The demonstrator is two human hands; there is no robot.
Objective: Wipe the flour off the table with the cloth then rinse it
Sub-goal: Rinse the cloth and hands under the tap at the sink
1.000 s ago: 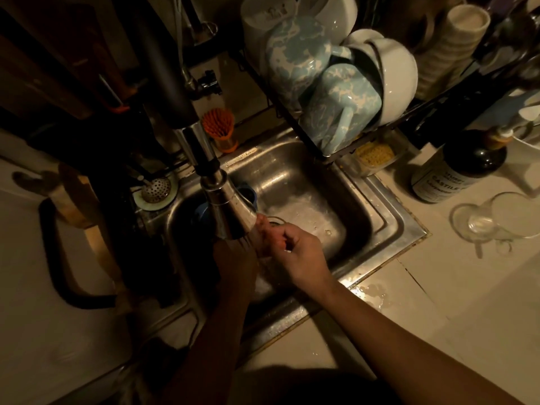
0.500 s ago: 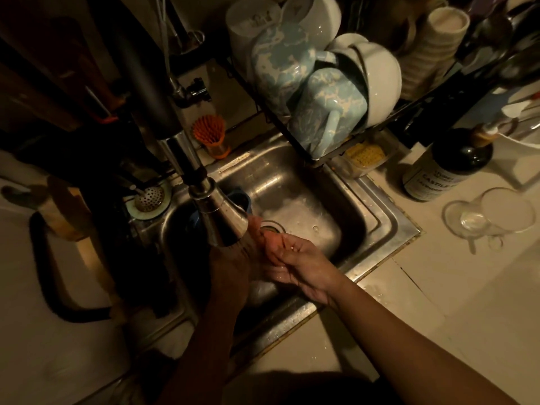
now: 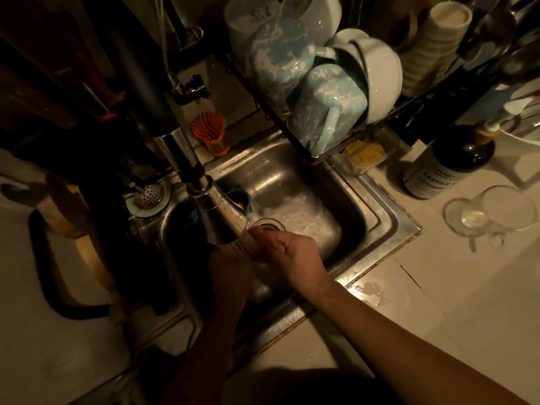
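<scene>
Both hands meet over the sink [image 3: 388,217] just below the faucet spray head [image 3: 217,211]. The right hand [image 3: 292,252] is curled loosely, fingers together; the left hand [image 3: 230,267] lies in shadow, and its grip cannot be told. The cloth cannot be made out; if held, it sits between the hands, right under the spray, the left hand nearer the nozzle.

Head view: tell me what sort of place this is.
Most likely a home kitchen, at the sink. A stainless steel sink with a pull-down faucet sits in a pale counter, a dish rack of mugs and bowls stands behind it, and a bottle labelled castile soap is on the right.
</scene>
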